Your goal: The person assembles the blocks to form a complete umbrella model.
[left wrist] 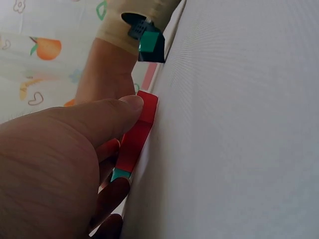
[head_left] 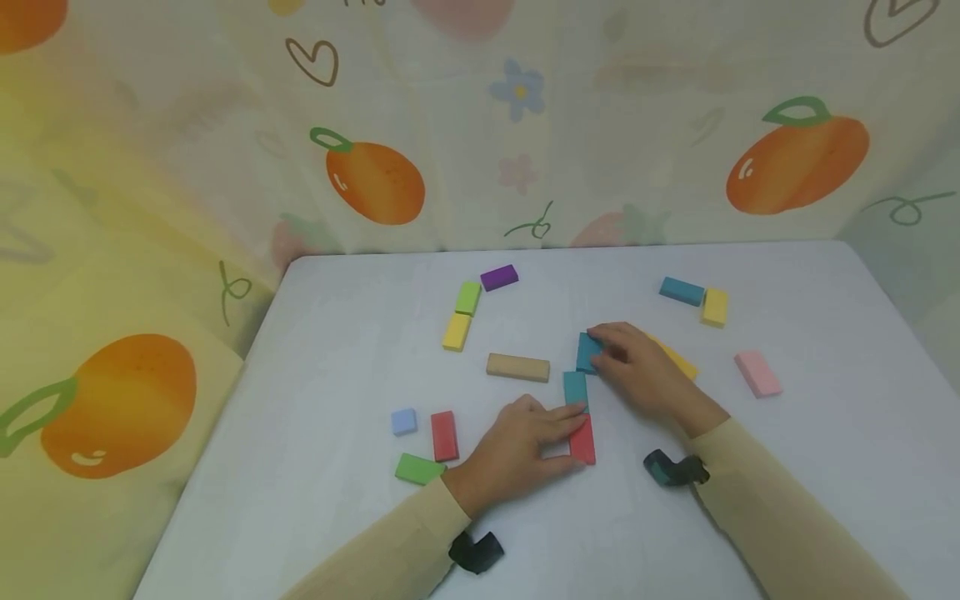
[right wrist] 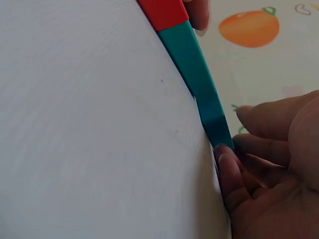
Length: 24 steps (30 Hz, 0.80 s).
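My left hand (head_left: 517, 450) grips a red block (head_left: 582, 442) lying on the white table, with the thumb at its near end in the left wrist view. Beyond it a teal block (head_left: 575, 390) lies end to end with the red one, fingertips of the left hand right at their joint. My right hand (head_left: 645, 367) holds a blue block (head_left: 587, 352) just past the teal one and slightly to its right. Fingertips close round the end of this blue block in the right wrist view. Partly hidden behind the right hand is a yellow-orange block (head_left: 675, 358).
A tan block (head_left: 517, 367) lies left of the row. Lime (head_left: 468, 297), yellow (head_left: 456, 332) and purple (head_left: 499, 277) blocks lie farther back. Near the left forearm are red (head_left: 444, 436), green (head_left: 418, 469) and light blue (head_left: 403, 422) ones. A pink block (head_left: 757, 373) lies right.
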{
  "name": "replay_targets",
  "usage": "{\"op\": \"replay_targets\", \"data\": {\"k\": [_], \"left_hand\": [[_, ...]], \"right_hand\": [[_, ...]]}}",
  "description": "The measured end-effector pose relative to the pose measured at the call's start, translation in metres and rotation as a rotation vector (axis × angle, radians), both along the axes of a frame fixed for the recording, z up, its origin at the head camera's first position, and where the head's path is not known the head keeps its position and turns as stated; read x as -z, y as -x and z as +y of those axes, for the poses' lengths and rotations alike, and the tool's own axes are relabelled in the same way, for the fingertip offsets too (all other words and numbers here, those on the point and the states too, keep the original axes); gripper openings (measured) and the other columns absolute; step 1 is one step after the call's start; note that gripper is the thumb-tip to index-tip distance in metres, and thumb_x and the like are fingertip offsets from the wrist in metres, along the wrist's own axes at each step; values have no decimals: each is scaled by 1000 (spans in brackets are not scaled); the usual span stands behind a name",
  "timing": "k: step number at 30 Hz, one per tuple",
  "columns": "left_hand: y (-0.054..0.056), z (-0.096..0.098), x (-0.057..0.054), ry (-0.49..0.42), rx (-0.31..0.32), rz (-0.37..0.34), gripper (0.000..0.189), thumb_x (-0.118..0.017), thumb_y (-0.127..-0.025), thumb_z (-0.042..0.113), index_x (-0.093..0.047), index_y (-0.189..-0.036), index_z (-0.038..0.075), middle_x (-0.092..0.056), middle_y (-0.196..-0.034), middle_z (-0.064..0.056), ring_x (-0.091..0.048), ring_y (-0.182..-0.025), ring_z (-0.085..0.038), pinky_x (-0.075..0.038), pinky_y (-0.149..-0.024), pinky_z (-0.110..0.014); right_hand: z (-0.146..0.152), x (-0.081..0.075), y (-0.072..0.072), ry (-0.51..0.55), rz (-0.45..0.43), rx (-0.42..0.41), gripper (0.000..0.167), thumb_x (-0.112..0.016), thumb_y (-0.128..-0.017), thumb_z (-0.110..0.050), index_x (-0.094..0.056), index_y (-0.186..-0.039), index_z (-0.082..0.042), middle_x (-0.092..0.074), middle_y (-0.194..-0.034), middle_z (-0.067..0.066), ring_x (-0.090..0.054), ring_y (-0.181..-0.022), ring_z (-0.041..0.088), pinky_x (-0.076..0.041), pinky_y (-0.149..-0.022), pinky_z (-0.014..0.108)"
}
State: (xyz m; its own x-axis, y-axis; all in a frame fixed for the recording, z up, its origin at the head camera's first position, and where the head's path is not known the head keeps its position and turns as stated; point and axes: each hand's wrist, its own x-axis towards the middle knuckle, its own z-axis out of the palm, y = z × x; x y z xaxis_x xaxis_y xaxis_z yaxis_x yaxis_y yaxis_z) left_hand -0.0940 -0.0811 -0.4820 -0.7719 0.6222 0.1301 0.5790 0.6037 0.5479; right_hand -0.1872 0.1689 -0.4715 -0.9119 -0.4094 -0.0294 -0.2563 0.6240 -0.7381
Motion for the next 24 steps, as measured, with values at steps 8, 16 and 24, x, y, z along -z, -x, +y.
{"op": "replay_targets", "data": {"k": [8,16,24], "left_hand": [[0,0,-1,0,7,12,61,-82,-100,44,-64,-152,20,-57,-154,15,-49,-91,-3,-39,-75,-18],[0,0,-3,10,9,12,61,-82,-100,45,-64,-152,19,-58,-154,14,-49,-91,-3,-39,-74,-19],[1,0,-1,2,14,11,62,-82,-100,45,-64,-153,20,-57,-155,15,-49,-91,-2,-38,-74,-19]], "right_hand": [[-9,5,11,68,2,10,40,-66,-110,-11,-63,-149,-4,-60,-149,16,-59,-122,35,-46,-111,57],[-18,5,15,99,-39,38,39,-66,-109,-11,-65,-148,-6,-63,-145,14,-58,-120,35,-47,-108,55],[-19,6,13,113,-48,31,38,-67,-109,-11,-66,-146,-4,-64,-140,15,-59,-118,34,-47,-109,55]]}}
